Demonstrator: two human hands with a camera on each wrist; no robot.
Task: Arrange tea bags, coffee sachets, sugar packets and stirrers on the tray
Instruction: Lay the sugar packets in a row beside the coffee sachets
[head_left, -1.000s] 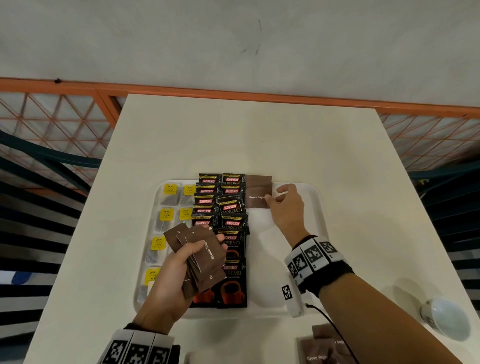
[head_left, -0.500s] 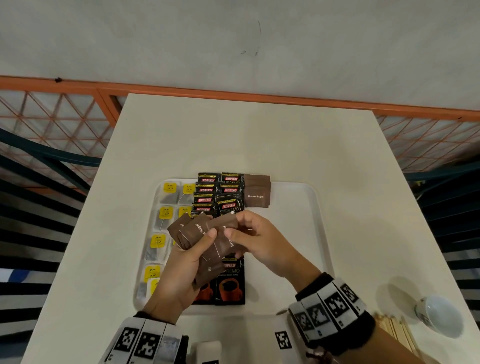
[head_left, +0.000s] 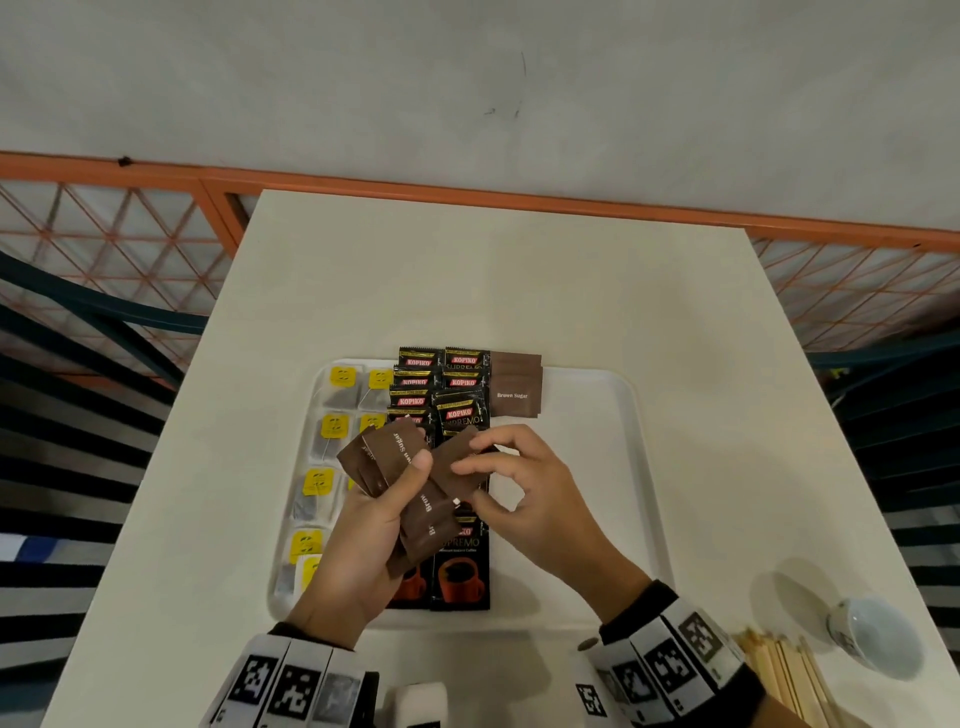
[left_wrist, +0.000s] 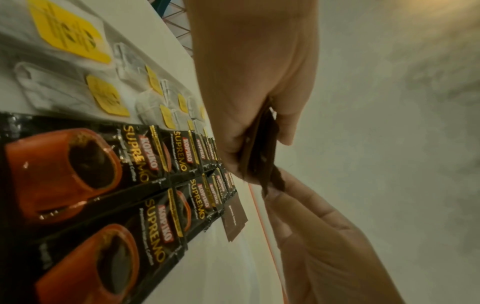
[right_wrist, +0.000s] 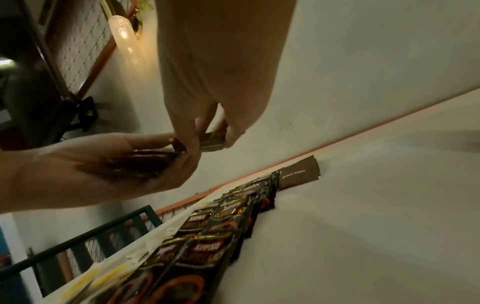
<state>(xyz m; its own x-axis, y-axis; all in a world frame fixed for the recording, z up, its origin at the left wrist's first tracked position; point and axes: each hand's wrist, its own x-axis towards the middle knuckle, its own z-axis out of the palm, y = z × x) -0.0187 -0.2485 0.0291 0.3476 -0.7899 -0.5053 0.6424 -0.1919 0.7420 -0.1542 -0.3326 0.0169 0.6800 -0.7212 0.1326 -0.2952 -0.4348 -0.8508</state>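
Above the white tray (head_left: 613, 447), my left hand (head_left: 363, 525) grips a fanned stack of brown sugar packets (head_left: 384, 457). My right hand (head_left: 519, 483) pinches one packet (head_left: 457, 462) at the stack's right edge between thumb and fingers. On the tray lie two columns of tea bags with yellow tags (head_left: 332, 426), two columns of black coffee sachets (head_left: 457, 566), and a few brown sugar packets (head_left: 514, 384) at the far end. In the left wrist view the stack (left_wrist: 262, 152) is edge-on in the left hand. The pinched packet (right_wrist: 211, 142) shows in the right wrist view.
Wooden stirrers (head_left: 784, 675) lie on the white table (head_left: 493, 280) at the near right, beside a white cup (head_left: 878, 639) on its side. An orange railing (head_left: 467, 192) runs behind the table. The tray's right half is bare.
My right hand left the sugar packets at the tray's far end and came back to the stack in my left hand, where it now pinches one packet. The left hand rose slightly.
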